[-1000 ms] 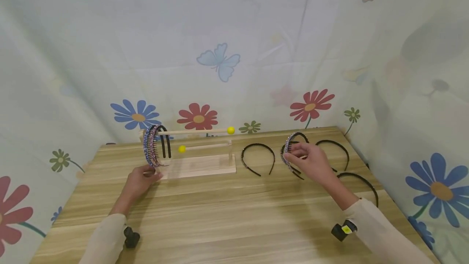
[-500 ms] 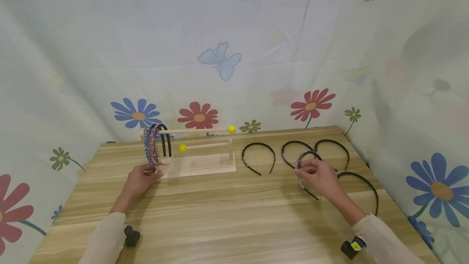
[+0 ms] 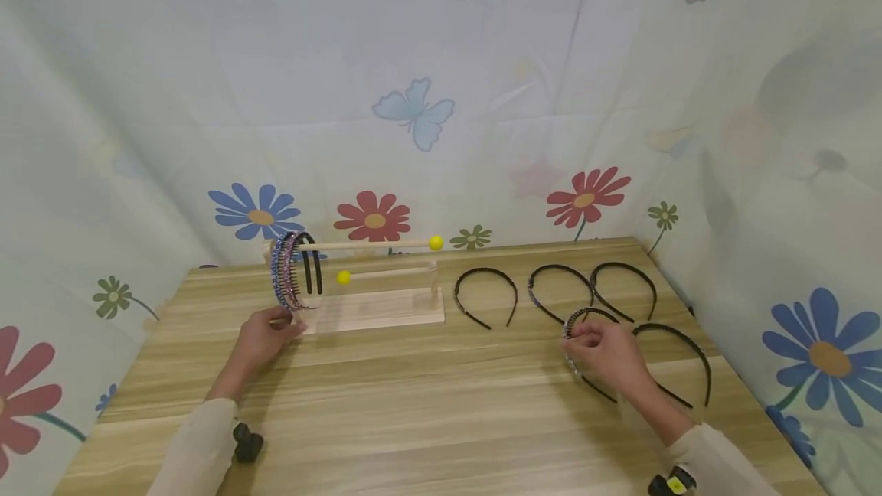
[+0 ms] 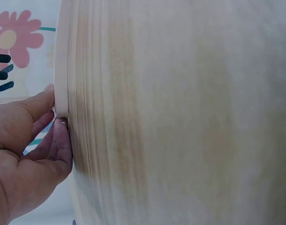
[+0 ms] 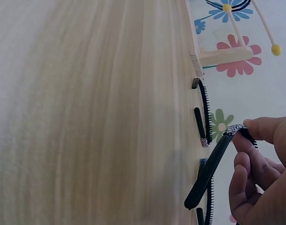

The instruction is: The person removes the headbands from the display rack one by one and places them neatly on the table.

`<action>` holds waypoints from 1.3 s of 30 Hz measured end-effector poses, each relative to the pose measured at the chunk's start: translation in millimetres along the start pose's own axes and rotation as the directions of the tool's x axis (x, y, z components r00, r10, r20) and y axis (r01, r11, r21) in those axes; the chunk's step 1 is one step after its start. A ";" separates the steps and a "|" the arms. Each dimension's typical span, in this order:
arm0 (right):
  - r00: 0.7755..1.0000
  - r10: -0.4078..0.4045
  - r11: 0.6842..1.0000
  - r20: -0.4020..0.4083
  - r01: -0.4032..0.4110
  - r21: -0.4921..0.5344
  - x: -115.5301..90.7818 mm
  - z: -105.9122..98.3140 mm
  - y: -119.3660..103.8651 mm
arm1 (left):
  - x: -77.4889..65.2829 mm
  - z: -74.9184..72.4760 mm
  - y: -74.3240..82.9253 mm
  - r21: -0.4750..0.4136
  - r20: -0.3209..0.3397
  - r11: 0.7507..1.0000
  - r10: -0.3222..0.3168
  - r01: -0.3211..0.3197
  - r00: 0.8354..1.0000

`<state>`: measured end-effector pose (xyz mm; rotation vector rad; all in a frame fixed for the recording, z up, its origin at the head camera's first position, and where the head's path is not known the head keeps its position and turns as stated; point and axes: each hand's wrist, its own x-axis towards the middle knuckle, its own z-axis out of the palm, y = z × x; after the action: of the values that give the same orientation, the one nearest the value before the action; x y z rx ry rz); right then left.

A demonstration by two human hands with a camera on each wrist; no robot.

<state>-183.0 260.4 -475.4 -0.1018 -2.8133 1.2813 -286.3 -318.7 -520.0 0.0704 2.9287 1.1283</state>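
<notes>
My left hand (image 3: 262,339) pinches the front left corner of the wooden headband stand (image 3: 386,314); in the left wrist view the thumb and fingers meet at the end of its base (image 4: 62,56). Blue and pink rhinestone headbands (image 3: 289,282) and black ones (image 3: 318,278) hang at the left of its upper rod. Between thumb and fingertips, my right hand (image 3: 609,358) holds a black toothed headband (image 5: 214,161) with silvery rhinestones. It is raised off the table, one end pointing down in the right wrist view. The right palm hides part of it in the head view.
More black headbands lie on the wood-grain table (image 3: 413,419): one (image 3: 485,271) right of the stand, others (image 3: 560,268) behind and beside the right hand. Yellow balls (image 3: 436,243) cap the stand's two rods. A flower-printed cloth (image 3: 482,98) closes off the back and sides.
My right hand has moved right and toward me with the rhinestone headband, away from above the headband behind it. The left hand and the stand have stayed in place.
</notes>
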 end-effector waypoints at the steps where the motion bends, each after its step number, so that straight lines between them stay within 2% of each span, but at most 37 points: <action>1: 1.000 0.008 1.000 0.007 -0.008 -0.009 -0.8 0.7 0.6 | 0.1 -0.2 -0.2 -0.001 -0.001 1.000 0.000 0.000 1.000; 20: 0.998 0.043 0.996 0.041 -0.040 -0.076 1.9 11.4 15.7 | -0.2 -0.4 0.3 0.001 0.006 1.000 -0.012 0.012 1.000; 26: 0.998 0.034 0.998 0.045 -0.031 -0.062 3.5 14.5 16.7 | 0.5 0.3 -0.7 0.003 0.001 1.000 -0.009 0.008 1.000; 32: 0.996 0.065 0.997 0.054 -0.063 -0.038 4.5 17.2 18.3 | -0.7 -0.3 0.1 0.005 0.000 1.000 0.002 -0.002 1.000; 39: 0.997 0.039 0.999 0.067 -0.037 -0.033 3.5 17.2 18.3 | -0.6 -0.2 -0.6 -0.003 0.000 1.000 -0.002 0.002 1.000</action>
<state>-187.0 259.8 -500.5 -0.1161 -2.9035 1.2719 -285.7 -319.3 -520.3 0.0674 2.9266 1.1319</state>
